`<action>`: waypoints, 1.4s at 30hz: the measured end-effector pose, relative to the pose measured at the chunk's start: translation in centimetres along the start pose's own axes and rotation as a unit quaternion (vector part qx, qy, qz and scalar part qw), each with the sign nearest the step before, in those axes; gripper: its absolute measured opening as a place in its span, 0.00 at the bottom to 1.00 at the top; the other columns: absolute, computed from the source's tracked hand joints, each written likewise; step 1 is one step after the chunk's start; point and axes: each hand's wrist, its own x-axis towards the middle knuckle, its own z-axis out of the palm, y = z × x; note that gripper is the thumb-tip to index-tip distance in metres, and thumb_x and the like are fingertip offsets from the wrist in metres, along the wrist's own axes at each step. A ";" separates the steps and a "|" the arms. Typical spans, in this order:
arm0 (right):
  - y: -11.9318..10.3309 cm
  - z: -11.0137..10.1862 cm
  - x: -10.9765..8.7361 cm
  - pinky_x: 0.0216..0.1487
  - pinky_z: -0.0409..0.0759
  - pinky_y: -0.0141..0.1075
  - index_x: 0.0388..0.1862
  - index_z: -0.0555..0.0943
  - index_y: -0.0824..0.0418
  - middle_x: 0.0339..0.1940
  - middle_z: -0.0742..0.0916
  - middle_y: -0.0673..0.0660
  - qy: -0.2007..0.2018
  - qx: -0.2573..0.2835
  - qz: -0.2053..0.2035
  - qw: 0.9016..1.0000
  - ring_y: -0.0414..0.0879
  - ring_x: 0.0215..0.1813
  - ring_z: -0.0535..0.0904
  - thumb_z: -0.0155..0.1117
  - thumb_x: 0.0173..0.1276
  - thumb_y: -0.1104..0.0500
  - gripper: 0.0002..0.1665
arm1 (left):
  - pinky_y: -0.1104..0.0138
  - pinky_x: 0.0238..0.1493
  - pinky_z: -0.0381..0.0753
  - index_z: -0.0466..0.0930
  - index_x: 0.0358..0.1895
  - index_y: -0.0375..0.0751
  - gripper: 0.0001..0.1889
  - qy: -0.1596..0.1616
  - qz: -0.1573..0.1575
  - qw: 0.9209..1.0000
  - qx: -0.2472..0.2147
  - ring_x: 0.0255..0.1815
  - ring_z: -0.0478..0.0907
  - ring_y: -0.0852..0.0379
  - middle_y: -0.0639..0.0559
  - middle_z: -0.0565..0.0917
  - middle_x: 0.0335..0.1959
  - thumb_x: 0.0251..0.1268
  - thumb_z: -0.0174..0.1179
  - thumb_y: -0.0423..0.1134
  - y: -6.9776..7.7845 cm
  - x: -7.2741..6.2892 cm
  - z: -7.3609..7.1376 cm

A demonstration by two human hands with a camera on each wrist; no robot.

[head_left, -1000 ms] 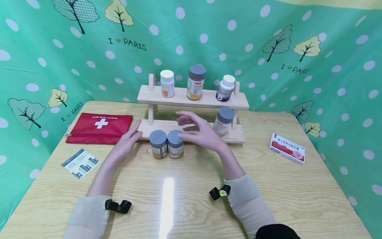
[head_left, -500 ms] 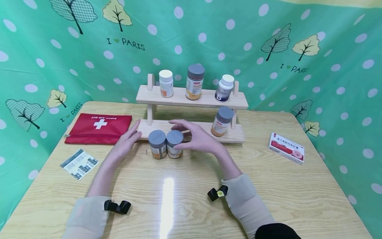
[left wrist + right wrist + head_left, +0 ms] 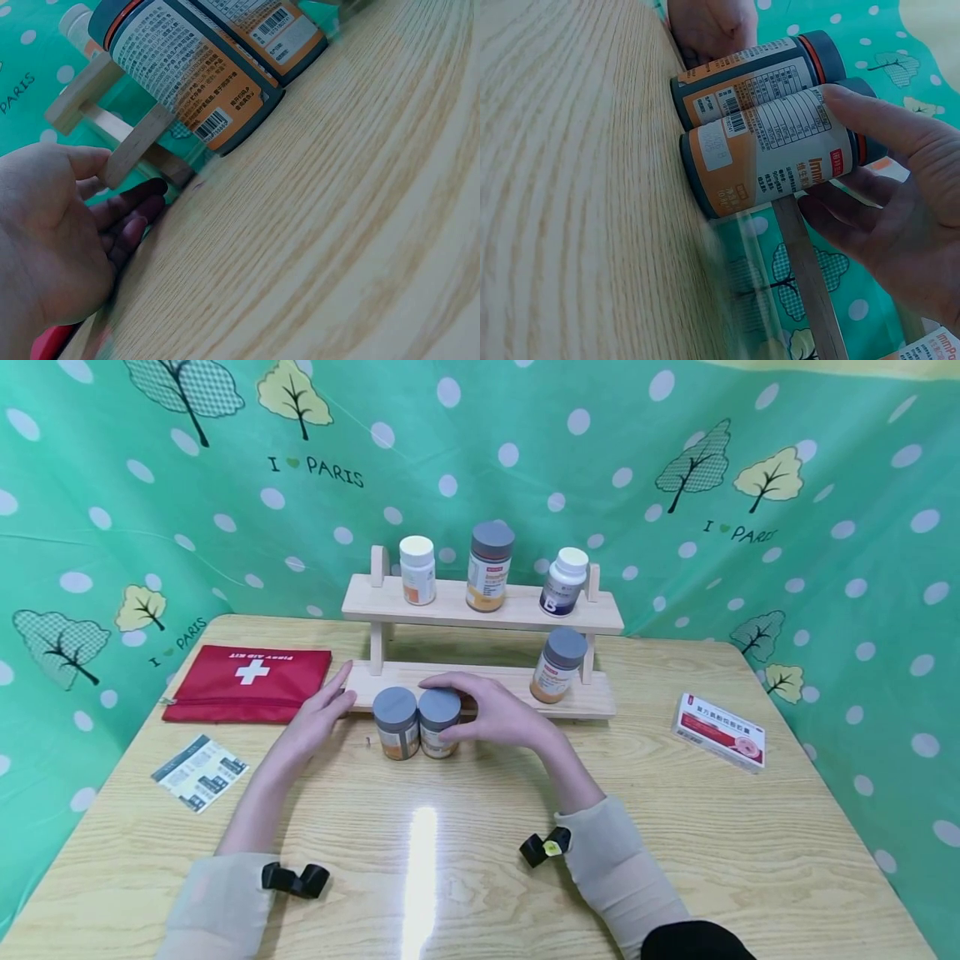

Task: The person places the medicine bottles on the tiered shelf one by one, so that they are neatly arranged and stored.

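Observation:
On the table, just in front of a two-tier wooden shelf, two grey-lidded supplement bottles stand side by side. My right hand grips the right supplement bottle, thumb in front and fingers behind it. In the right wrist view, the thumb lies against that bottle's upper side. The left supplement bottle stands against it, not held. My left hand touches the left end of the lower shelf board, with its fingers loosely bent in the left wrist view.
Three bottles stand on the top tier, the middle one a tall grey-lidded bottle. Another grey-lidded bottle stands at the lower tier's right end. A red first aid kit pouch and a printed card lie left, a medicine box right.
My right hand has moved down and left onto the right supplement bottle, its fingers closing round it. The left hand stays at the shelf's end.

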 end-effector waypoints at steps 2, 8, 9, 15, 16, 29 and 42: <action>-0.1 0.0 0.0 0.72 0.77 0.41 0.74 0.74 0.49 0.71 0.80 0.50 0.000 -0.003 0.004 1.000 0.43 0.69 0.77 0.80 0.61 0.59 0.42 | 0.34 0.82 0.47 0.36 0.84 0.69 0.35 -0.001 -0.003 1.000 -0.002 0.88 0.37 0.38 0.51 0.38 0.88 0.83 0.42 0.57 0.0 0.0 0.0; -0.2 0.1 0.0 0.70 0.79 0.40 0.73 0.74 0.50 0.69 0.81 0.50 0.002 -0.004 0.011 1.000 0.44 0.68 0.79 0.80 0.60 0.59 0.42 | 0.34 0.82 0.46 0.36 0.83 0.71 0.35 -0.004 -0.007 1.000 -0.008 0.88 0.35 0.39 0.53 0.37 0.88 0.83 0.42 0.57 -0.1 0.1 0.0; -0.2 0.1 0.0 0.70 0.79 0.40 0.72 0.75 0.50 0.69 0.81 0.50 0.004 -0.005 0.012 1.000 0.43 0.67 0.79 0.80 0.60 0.59 0.41 | 0.34 0.82 0.46 0.36 0.83 0.71 0.35 -0.004 -0.007 1.000 -0.009 0.88 0.35 0.39 0.53 0.37 0.88 0.83 0.42 0.57 -0.1 0.2 0.0; 0.0 0.1 0.1 0.69 0.79 0.40 0.69 0.77 0.51 0.65 0.83 0.49 0.012 -0.013 0.006 1.000 0.42 0.64 0.80 0.81 0.59 0.59 0.39 | 0.34 0.82 0.47 0.35 0.83 0.70 0.35 -0.003 -0.008 1.000 -0.003 0.88 0.36 0.39 0.52 0.38 0.88 0.83 0.42 0.58 -0.2 0.2 0.0; 0.0 0.1 0.1 0.69 0.79 0.40 0.69 0.77 0.51 0.64 0.84 0.50 0.012 -0.012 0.004 1.000 0.42 0.64 0.80 0.81 0.59 0.58 0.39 | 0.34 0.82 0.48 0.35 0.83 0.70 0.35 -0.003 -0.008 1.000 -0.003 0.88 0.36 0.39 0.52 0.38 0.88 0.83 0.42 0.58 -0.2 0.1 0.0; 0.4 -0.9 -0.3 0.66 0.81 0.38 0.67 0.79 0.48 0.62 0.85 0.47 0.042 0.017 -0.019 0.999 0.41 0.62 0.81 0.83 0.57 0.54 0.39 | 0.34 0.82 0.46 0.35 0.83 0.72 0.35 -0.005 -0.008 1.000 -0.005 0.88 0.35 0.40 0.55 0.37 0.88 0.82 0.41 0.59 -0.1 0.1 0.0; 0.0 -2.1 -1.0 0.65 0.83 0.43 0.67 0.80 0.50 0.61 0.86 0.50 0.127 0.083 -0.018 0.988 0.44 0.59 0.83 0.81 0.58 0.57 0.37 | 0.37 0.84 0.44 0.35 0.84 0.70 0.36 -0.006 -0.009 1.000 -0.009 0.88 0.34 0.41 0.55 0.36 0.88 0.82 0.41 0.60 0.2 -0.2 0.0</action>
